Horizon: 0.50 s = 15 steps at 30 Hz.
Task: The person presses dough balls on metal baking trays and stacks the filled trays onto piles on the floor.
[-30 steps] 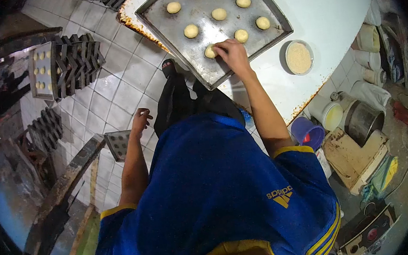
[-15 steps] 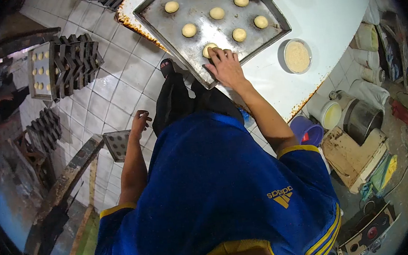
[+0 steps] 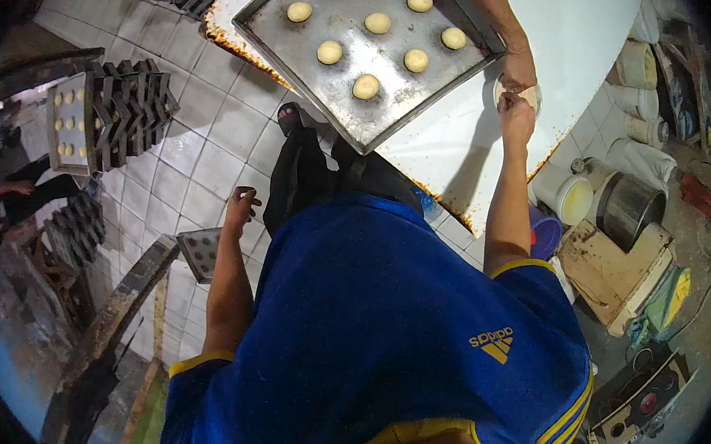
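From above, we look down past our blue shirt with yellow trim (image 3: 337, 307) at a white tabletop with rusty brown edges (image 3: 578, 21). On it, near the corner, lies a large rectangular tray of worn grey metal (image 3: 381, 118) with a raised rim. Eight smooth, round, pale-yellow dough balls (image 3: 377, 23) sit spaced apart on the tray, and part of another shows at the top edge of our view.

Our right hand (image 3: 517, 116) is beyond the tray's right side, over a round bowl of pale tan crumbs (image 3: 537, 102) that stands on the tabletop. Its fingers are bunched together at the tips — we cannot tell whether they pinch anything. Another person's hand (image 3: 518, 70) comes in from the top, also over the bowl, so close to ours that we cannot tell whether the two touch.

Our left hand (image 3: 242, 206) hangs at our side over grey-white floor tiles (image 3: 161, 187), empty, its fingers loosely curled and partly open. Just beside it, lower down, is a small grey tray with dark round marks (image 3: 202, 252).

Farther left stands a stack of dark metal trays (image 3: 136, 106) — the front one carries rows of pale dough balls. To the right, below the tabletop, are a purple bucket (image 3: 546, 234) and a white bucket with a yellowish inside (image 3: 574, 201).
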Motion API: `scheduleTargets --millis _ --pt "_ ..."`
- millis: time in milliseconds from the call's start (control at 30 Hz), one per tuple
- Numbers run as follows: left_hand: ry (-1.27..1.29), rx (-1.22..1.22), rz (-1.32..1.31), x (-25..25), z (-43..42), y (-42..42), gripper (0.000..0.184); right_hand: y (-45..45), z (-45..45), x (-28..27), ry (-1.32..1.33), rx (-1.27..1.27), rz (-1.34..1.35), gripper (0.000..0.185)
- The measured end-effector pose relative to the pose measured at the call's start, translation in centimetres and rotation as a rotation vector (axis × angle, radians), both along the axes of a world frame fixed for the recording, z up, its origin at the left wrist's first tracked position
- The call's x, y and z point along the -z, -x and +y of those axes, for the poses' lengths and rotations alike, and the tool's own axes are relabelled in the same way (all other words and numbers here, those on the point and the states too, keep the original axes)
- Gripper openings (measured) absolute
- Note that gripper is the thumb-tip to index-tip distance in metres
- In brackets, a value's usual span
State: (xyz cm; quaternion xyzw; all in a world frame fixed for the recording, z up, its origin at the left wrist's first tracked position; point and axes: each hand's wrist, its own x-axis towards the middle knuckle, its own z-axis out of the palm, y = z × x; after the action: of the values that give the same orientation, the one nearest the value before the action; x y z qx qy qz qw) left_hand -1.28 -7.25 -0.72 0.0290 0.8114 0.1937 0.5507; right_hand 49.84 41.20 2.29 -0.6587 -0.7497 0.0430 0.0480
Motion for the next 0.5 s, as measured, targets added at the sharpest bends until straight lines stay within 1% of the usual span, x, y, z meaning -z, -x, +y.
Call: scheduleTargets --millis 133,267,333,367,433,467,500 --pt "-0.002 0.016 0.009 -0.6 0.4 0.1 0.030 0.7 -0.2 -0.4 0.064 0.042 0.063 0.023" --pt "-0.037 -0.012 0.014 -0.6 -0.1 0.2 0.031 0.2 0.3 0.1 0.075 0.017 0.035 0.023" --pt "-0.045 -0.027 0.014 -0.5 -0.5 0.3 0.031 -0.2 0.5 0.3 0.093 0.058 0.140 0.024" --pt "-0.047 -0.032 0.006 -0.3 -0.9 0.3 0.031 -0.1 0.3 0.1 0.092 0.050 0.140 0.024" --pt "-0.050 -0.046 -0.002 0.2 -1.8 0.2 0.031 0.3 0.0 -0.1 0.080 0.157 0.357 0.031" --pt "-0.044 -0.044 0.004 0.3 -2.2 0.0 0.031 0.4 0.2 0.6 0.080 0.145 0.358 0.031" --pt "-0.037 -0.042 0.011 0.3 -2.5 -0.1 0.032 0.6 0.5 1.5 0.162 0.206 0.552 0.034"
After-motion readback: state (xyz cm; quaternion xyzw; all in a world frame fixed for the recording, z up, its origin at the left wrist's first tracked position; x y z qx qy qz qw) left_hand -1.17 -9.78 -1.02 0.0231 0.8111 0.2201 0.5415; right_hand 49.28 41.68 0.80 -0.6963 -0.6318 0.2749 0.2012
